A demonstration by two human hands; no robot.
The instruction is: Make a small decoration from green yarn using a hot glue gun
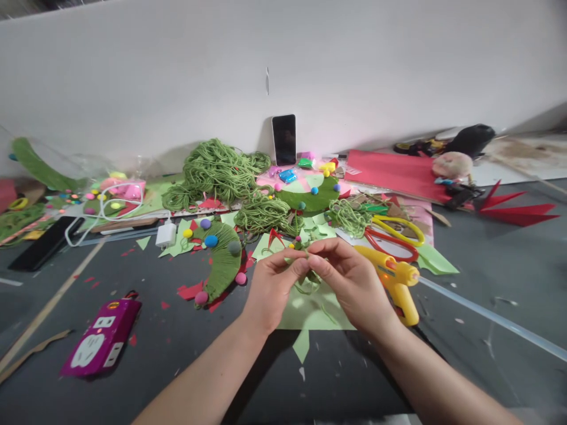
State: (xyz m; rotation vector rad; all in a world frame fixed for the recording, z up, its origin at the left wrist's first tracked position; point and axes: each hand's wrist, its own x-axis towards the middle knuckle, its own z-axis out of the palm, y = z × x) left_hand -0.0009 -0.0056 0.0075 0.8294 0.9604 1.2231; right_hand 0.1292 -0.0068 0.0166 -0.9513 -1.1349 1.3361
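Close together over a light green paper sheet (295, 310), my left hand (272, 289) and my right hand (354, 280) both have thumb and index finger pinched. Between the fingertips is a bit of green yarn (309, 285), with loops hanging below; its far end is hidden by the fingers. To the left lies a green yarn-wrapped crescent (225, 260) dotted with coloured pompoms. A yellow glue gun (403, 295) with a clear glue stick rests just right of my right hand. Red-handled scissors (390, 248) lie behind it.
A large heap of green yarn (217, 171) sits behind my hands. A phone (284, 140) leans on the wall. Left are a purple power strip (104, 336), a white charger (165, 234) and a black phone (42, 243). Red paper (394, 174) lies at back right.
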